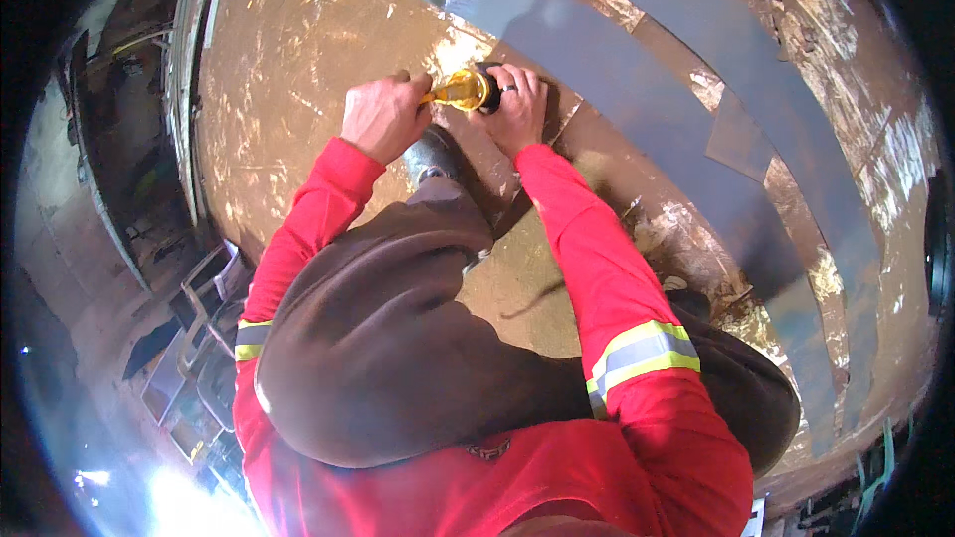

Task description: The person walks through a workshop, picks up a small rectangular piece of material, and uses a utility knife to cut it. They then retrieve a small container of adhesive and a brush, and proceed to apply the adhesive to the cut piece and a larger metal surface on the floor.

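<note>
Between my hands is a yellow-and-black hand-held thing (464,89), wide and dark at its right end and narrowing to a yellow end on the left; its exact kind is unclear. My right hand (519,107), with a dark ring on one finger, wraps round the black end. The fingers of my left hand (384,117) are closed at the narrow yellow end. Both hands are held low over the brown, scuffed surface (298,70), just beyond my dark boot (434,153). The undersides of my fingers are hidden.
A wide blue-grey strip (637,109) crosses the brown surface to the right, with worn pale patches beside it. Metal frames (204,328) stand at the lower left, near a bright light (184,502). A long raised edge (189,89) runs along the left.
</note>
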Action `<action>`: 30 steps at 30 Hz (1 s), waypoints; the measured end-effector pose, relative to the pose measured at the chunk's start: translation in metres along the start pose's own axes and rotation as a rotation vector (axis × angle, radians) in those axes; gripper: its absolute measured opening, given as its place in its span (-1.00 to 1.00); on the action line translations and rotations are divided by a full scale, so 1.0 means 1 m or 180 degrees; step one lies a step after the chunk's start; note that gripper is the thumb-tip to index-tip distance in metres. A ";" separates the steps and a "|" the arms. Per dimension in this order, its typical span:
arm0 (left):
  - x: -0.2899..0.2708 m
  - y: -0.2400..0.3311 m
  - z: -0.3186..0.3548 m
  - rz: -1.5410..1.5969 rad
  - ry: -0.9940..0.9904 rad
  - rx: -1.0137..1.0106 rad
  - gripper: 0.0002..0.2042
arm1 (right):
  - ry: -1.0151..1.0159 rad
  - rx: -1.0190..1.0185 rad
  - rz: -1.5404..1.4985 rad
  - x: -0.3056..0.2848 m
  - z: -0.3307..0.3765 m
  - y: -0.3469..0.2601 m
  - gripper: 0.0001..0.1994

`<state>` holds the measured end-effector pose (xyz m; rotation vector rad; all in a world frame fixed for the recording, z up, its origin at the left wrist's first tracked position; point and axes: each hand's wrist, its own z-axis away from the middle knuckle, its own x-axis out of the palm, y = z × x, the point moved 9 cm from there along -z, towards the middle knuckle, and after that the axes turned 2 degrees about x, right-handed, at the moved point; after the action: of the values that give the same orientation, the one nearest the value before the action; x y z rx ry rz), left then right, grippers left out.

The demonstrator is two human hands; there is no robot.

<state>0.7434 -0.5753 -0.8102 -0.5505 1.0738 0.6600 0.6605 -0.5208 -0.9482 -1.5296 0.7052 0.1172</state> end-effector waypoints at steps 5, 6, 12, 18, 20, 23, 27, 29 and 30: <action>0.018 -0.019 0.020 0.0747 0.0143 -0.0643 -0.83 | -0.0112 0.0194 0.0018 -0.002 -0.001 0.006 -0.38; 0.031 -0.029 0.033 0.1071 0.0170 -0.0792 -0.82 | -0.0071 0.0203 0.0028 -0.003 -0.002 0.008 -0.38; 0.090 -0.068 0.072 0.3170 0.0826 -0.1307 -0.79 | -0.0178 -0.0182 -0.0149 0.001 -0.002 0.000 -0.44; 0.133 -0.061 0.092 0.4001 0.1046 -0.1585 -0.84 | -0.0050 -0.0177 -0.0284 0.002 -0.005 0.006 -0.40; 0.138 -0.063 0.098 0.4231 0.1186 -0.1604 -0.85 | -0.0107 -0.0277 -0.0261 -0.001 -0.007 0.000 -0.39; 0.139 -0.068 0.110 0.4743 0.1704 -0.1332 -0.85 | -0.0215 -0.0302 -0.0291 -0.003 -0.005 -0.008 -0.36; 0.120 -0.069 0.117 0.5025 0.2120 -0.1212 -0.83 | -0.0188 -0.0295 -0.0400 -0.004 -0.004 -0.005 -0.33; 0.108 -0.072 0.121 0.5061 0.2222 -0.1145 -0.82 | -0.0109 -0.0258 -0.0429 -0.003 -0.002 -0.003 -0.34; 0.103 -0.073 0.124 0.5078 0.2268 -0.1113 -0.82 | -0.0089 -0.0240 -0.0416 -0.002 -0.002 -0.002 -0.35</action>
<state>0.9055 -0.5171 -0.8515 -0.0817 2.0396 2.1709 0.6596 -0.5219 -0.9456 -1.6387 0.5824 0.0672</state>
